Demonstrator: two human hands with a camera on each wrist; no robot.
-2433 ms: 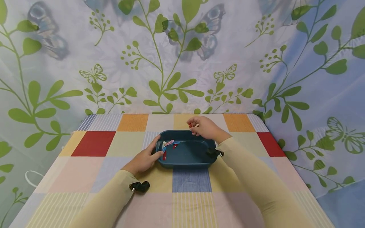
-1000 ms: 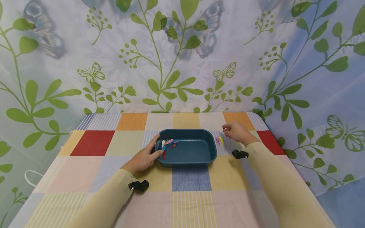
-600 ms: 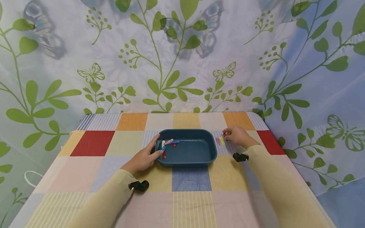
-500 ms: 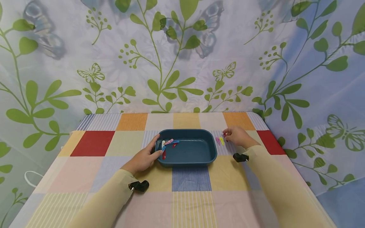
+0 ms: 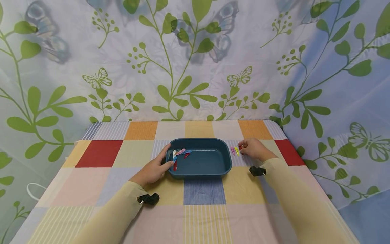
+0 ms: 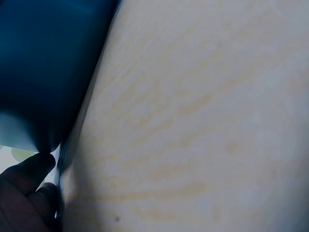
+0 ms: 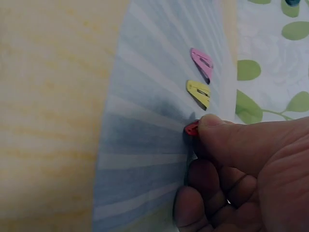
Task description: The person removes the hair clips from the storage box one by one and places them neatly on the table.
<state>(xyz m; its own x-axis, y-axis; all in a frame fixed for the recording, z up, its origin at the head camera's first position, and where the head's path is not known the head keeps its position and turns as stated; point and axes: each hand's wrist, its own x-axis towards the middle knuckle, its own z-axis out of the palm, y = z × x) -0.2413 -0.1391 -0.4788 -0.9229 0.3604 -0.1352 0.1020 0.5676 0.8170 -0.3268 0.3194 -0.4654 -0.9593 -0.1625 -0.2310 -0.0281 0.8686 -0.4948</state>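
Observation:
My right hand (image 5: 255, 148) pinches a red snap hair clip (image 7: 192, 128) between thumb and fingers, at the striped cloth right of the basin. Beside it lie a yellow hair clip (image 7: 199, 93) and a pink hair clip (image 7: 202, 63), side by side in a row. My left hand (image 5: 153, 169) grips the left end of a dark blue plastic basin (image 5: 202, 176), its thumb over the rim. Inside, at that end, are several hair clips: a pink one (image 5: 180, 152), a blue one (image 5: 187, 152), red ones and a white one (image 5: 174, 154). The thumb partly covers the nearest clips.
A patchwork tablecloth (image 5: 207, 223) covers the table. Behind it hangs a leaf-and-butterfly curtain (image 5: 195, 67), which continues along the right side. A white cord (image 5: 33, 190) loops at the table's left edge.
My right hand has carried the red clip from above the basin to the right, then lowered it to the cloth beside the yellow clip. The left hand stays on the basin.

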